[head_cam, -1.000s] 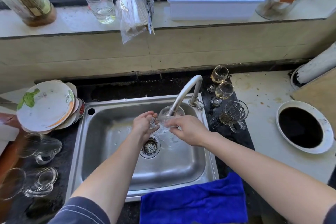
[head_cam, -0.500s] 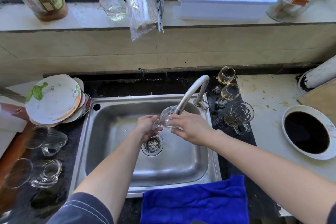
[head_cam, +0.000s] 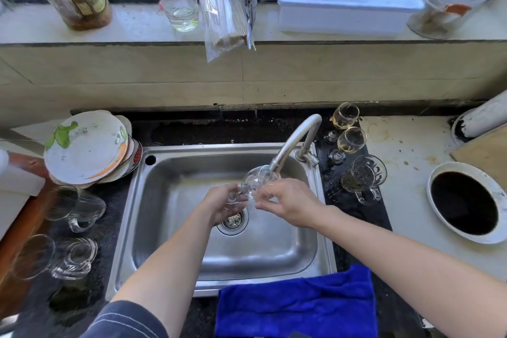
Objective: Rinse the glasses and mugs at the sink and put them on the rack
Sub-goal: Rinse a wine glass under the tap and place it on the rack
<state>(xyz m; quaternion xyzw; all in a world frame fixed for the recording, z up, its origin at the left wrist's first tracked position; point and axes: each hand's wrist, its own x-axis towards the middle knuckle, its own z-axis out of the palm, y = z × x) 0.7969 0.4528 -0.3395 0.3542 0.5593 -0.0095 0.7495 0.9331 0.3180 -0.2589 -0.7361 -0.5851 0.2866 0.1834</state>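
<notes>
A blue cloth (head_cam: pixel 296 302) lies over the front edge of the sink (head_cam: pixel 129 228). Above the drain both hands hold one stemmed glass (head_cam: pixel 258 178), tipped on its side with its mouth up against the outlet of the tap (head_cam: pixel 296 137). The left hand (head_cam: pixel 223 204) is curled round the stem and foot. The right hand (head_cam: pixel 288 204) has its fingers and thumb pinched on the lower part of the bowl. I cannot tell whether water is running.

The glass looks thin, light and stiff, and it will be slick when wet. The stem is probably its weakest part, so the firmer hold belongs low on the bowl, with the stem only steadied. The rim should be kept off the metal spout and the steel basin.

To the left, two glass mugs (head_cam: pixel 74 207) lie on their sides on the dark worktop beside stacked plates (head_cam: pixel 85 145). To the right of the tap stand a patterned glass mug (head_cam: pixel 363 177) and two small stemmed glasses (head_cam: pixel 351 140) with yellowish dregs. The mugs look thicker and heavier, and their handles give a safe grip.
</notes>
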